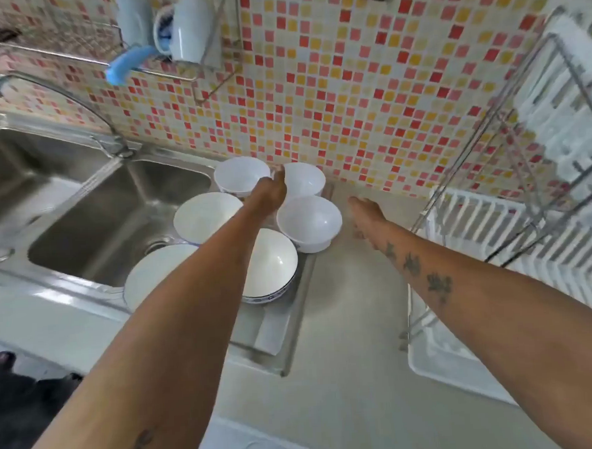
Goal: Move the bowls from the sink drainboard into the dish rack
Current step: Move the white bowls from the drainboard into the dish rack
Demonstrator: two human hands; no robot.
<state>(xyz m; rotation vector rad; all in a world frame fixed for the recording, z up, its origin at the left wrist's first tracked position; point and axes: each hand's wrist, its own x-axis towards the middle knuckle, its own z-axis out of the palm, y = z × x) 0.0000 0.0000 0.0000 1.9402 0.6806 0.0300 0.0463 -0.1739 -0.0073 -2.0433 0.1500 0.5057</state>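
Observation:
Several white bowls stand upright on the steel drainboard [276, 335] right of the sink. The far pair are a left bowl [235, 172] and a right bowl [308, 182]; a closer bowl [311, 220] sits in front of them, and the nearest one [274, 263] has a blue-patterned rim. My left hand [272, 191] reaches over the bowls, fingers pointing at the wall between the far pair, holding nothing. My right hand [366, 210] hovers flat over the counter just right of the bowls, empty. The white dish rack [487, 235] with a metal frame stands at the right.
The sink basin [116, 220] and curved faucet [58, 96] are at the left. A wall-mounted wire shelf holds white cups [188, 27] and a blue-handled brush [125, 65]. The rack's upper tier [569, 107] overhangs at the right. Grey counter [344, 324] lies between drainboard and rack.

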